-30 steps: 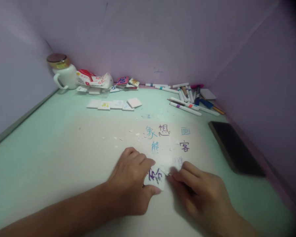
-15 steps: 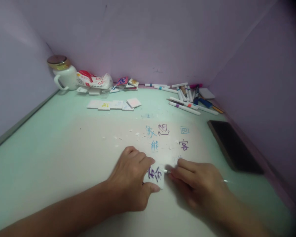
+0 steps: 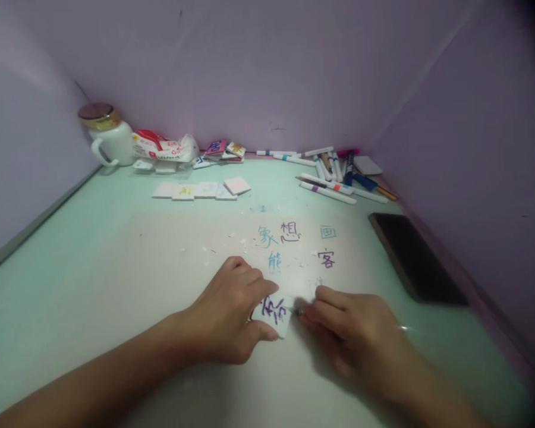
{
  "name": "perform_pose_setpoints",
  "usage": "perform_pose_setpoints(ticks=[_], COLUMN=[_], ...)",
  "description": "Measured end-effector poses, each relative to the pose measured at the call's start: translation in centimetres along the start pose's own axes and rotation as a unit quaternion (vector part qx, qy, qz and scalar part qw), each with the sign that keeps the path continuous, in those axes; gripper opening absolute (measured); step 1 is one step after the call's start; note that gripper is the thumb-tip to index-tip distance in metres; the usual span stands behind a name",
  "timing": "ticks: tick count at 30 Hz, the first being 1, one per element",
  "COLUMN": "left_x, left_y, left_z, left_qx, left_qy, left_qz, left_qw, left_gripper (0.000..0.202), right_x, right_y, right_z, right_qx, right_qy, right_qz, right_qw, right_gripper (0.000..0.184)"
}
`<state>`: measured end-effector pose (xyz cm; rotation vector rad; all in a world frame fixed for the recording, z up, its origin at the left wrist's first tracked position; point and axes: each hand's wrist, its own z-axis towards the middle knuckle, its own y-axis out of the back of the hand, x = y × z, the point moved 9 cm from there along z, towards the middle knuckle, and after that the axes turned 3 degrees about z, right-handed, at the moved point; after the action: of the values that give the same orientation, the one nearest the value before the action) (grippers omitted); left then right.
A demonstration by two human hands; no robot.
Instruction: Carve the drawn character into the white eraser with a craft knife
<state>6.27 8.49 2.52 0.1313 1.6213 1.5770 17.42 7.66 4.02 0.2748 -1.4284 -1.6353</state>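
Observation:
My left hand (image 3: 232,312) pinches a white square block (image 3: 282,324) between thumb and fingers and presses it to the table. A thick purple character covers the block's upper face. Close to its right edge, my right hand (image 3: 352,327) is closed round a slim craft knife (image 3: 296,311), seen mostly as a thin metal tip pointing at the block. Fingers hide most of the handle, and the tip is blurred. Beyond the hands, blue and purple characters (image 3: 289,232) are written on the table.
White scraps (image 3: 232,235) lie past my left hand. Farther back are several white tiles (image 3: 182,191), a lidded mug (image 3: 118,144), a red-and-white packet (image 3: 164,147) and small coloured tiles (image 3: 216,147). Markers (image 3: 327,193) lie back right, with a dark phone (image 3: 414,258) nearer me.
The whole view has shifted slightly. My left hand and the block sit a little farther left, and the knife tip stays at the block's right side. Both hands keep their grip.

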Motion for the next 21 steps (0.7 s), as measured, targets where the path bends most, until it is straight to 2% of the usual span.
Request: perform_pose_setpoints(ticks=[3,6,9,11,13,14,15,18,21], left_x=[0.1,0.0,-0.7,-1.9,-3.8,-4.7,-5.4,-6.2,-5.3], left_y=[-0.1,-0.1,1.2,2.3,2.3,1.6,1.4,1.0,0.9], left_z=[-0.1,-0.3,-0.7,-1.3,-1.8,-2.0,-2.2,-2.4,-2.2], left_qx=[-0.02,-0.048,-0.112,-0.155,-0.142,-0.1,-0.081,-0.053,-0.055], left_qy=[-0.01,-0.026,-0.043,-0.071,-0.121,-0.161,-0.183,-0.2,-0.174], left_qz=[0.001,-0.003,0.027,0.09,0.176,0.195,0.192,0.187,0.113], left_qw=[1.0,0.999,0.992,0.981,0.967,0.962,0.961,0.96,0.977], left_gripper=[0.031,0.032,0.03,0.024,0.018,0.02,0.021,0.03,0.033], right_x=[-1.1,-1.8,-2.3,-2.6,-2.9,-3.2,-3.3,-3.3,-3.0], right_y=[0.4,1.1,1.9,2.5,2.9,3.0,3.2,3.5,3.8], right_z=[-0.5,-1.1,-1.8,-2.3,-2.7,-2.9,-3.0,-2.8,-2.5], right_qx=[-0.04,-0.108,-0.176,-0.216,-0.245,-0.255,-0.261,-0.262,-0.267], right_qy=[-0.044,-0.07,-0.09,-0.1,-0.113,-0.121,-0.129,-0.122,-0.102], right_qz=[0.086,0.144,0.154,0.15,0.151,0.151,0.15,0.139,0.131], right_qw=[0.994,0.981,0.968,0.96,0.951,0.947,0.945,0.947,0.949], right_gripper=[0.016,0.012,0.009,0.008,0.008,0.008,0.008,0.009,0.009])
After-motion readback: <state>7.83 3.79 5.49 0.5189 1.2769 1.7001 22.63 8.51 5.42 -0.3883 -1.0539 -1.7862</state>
